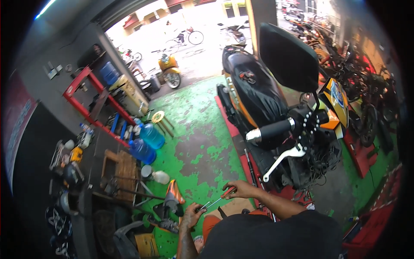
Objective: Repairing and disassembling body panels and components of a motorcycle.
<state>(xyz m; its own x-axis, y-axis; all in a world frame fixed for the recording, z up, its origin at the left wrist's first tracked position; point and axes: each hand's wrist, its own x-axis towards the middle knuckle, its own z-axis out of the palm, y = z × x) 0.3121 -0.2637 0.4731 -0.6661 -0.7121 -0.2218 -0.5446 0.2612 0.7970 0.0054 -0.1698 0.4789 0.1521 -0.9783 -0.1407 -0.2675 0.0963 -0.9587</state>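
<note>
Daylight floods in from open doorway (189,30) ahead, street blown out white. My workshop interior dimmer, left wall (30,142) dark. Fisheye bends edges; black vignette corners; slight softness overall.

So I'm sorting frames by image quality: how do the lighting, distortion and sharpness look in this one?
Head view: daylight blows out the street beyond the open doorway, while the left wall stays dim; fisheye bending curves the red rack and darkens the corners; the scooter's handlebar grip is fairly sharp; the left hand, right hand and the screwdriver between them look slightly soft.
</note>
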